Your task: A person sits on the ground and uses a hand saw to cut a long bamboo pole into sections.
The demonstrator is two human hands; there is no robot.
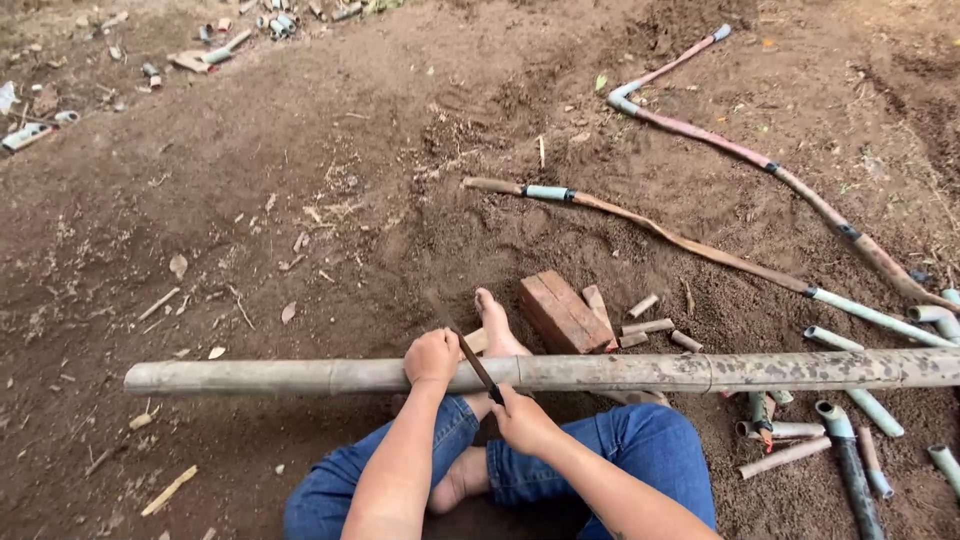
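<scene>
A long bamboo pole [700,370] lies across my lap, running from the left to the right edge of view. My left hand [431,358] is closed on top of the pole near its middle. My right hand [520,418] grips the dark handle of a blade [474,362] whose thin edge lies slantwise across the pole beside my left hand. My bare foot [495,325] rests on the soil just beyond the pole. I sit cross-legged in blue jeans.
A red brick [562,311] and short wood offcuts [645,326] lie past my foot. Long bent pipes [700,245] stretch over the soil at right, with several cut pipe pieces [850,460] by my right knee. Scraps litter the top left [220,50].
</scene>
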